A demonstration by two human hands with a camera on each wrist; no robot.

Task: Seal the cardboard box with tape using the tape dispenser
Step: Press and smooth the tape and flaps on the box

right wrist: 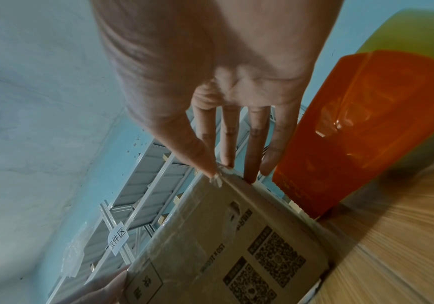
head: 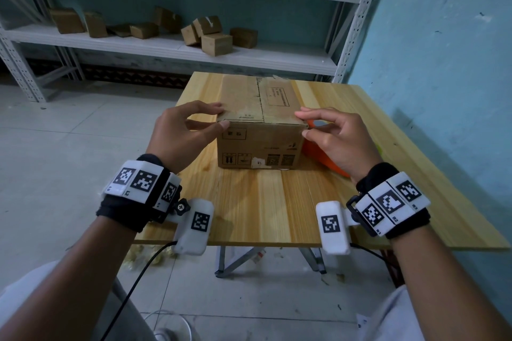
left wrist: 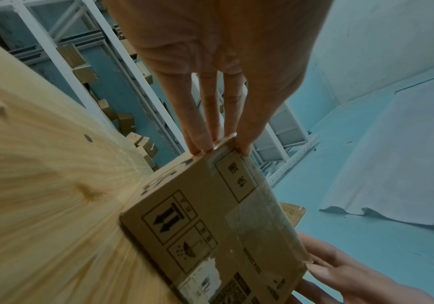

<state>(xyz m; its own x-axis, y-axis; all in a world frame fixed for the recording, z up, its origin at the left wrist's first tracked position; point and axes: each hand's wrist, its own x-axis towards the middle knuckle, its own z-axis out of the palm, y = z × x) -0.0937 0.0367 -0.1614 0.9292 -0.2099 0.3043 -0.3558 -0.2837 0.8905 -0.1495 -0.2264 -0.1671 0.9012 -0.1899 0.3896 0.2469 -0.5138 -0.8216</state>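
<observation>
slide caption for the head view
Left hand and right hand pinch the cardboard box by its near top corners.

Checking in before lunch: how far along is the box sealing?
Done: cardboard box flaps closed. In hand: left hand and right hand pinch its near top corners. Left: the orange tape dispenser lies untouched beside it; top seam looks untaped.

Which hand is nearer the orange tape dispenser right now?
Right. The right hand hovers just above the orange tape dispenser, fingers pinching the cardboard box's near right top corner. The left hand pinches the near left corner, the whole box between it and the dispenser.
</observation>
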